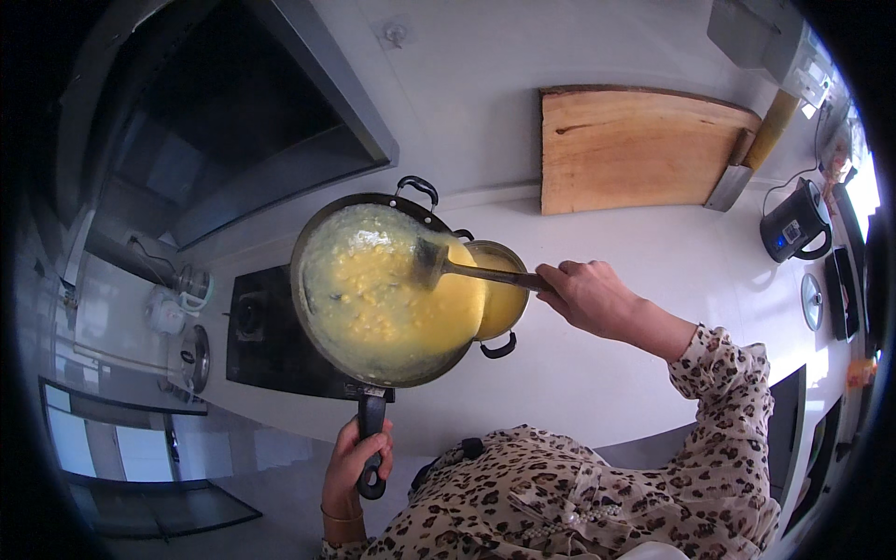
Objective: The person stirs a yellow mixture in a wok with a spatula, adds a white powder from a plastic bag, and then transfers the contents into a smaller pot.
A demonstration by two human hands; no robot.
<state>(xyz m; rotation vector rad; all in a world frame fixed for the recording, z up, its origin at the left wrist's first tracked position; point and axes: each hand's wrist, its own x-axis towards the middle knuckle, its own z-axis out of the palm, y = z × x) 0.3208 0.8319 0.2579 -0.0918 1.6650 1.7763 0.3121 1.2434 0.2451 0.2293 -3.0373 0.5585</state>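
My left hand [357,458] grips the long black handle of a wok [308,280], which holds yellow, lumpy, soupy food [371,294]. The wok is tilted, its right rim over a round two-handled pot [521,308]. Yellow liquid shows inside the pot, and the wok hides the pot's left part. With my right hand [584,297] I hold a metal spatula [490,274] by its handle. Its blade rests in the food near the wok's right side.
A black cooktop [269,350] lies partly under the wok. Against the back wall lean a wooden cutting board [644,150] and a cleaver [731,183]. An electric kettle [794,222] and a glass lid [812,302] are at the right. Another lid [199,358] stands left, below a range hood [336,77].
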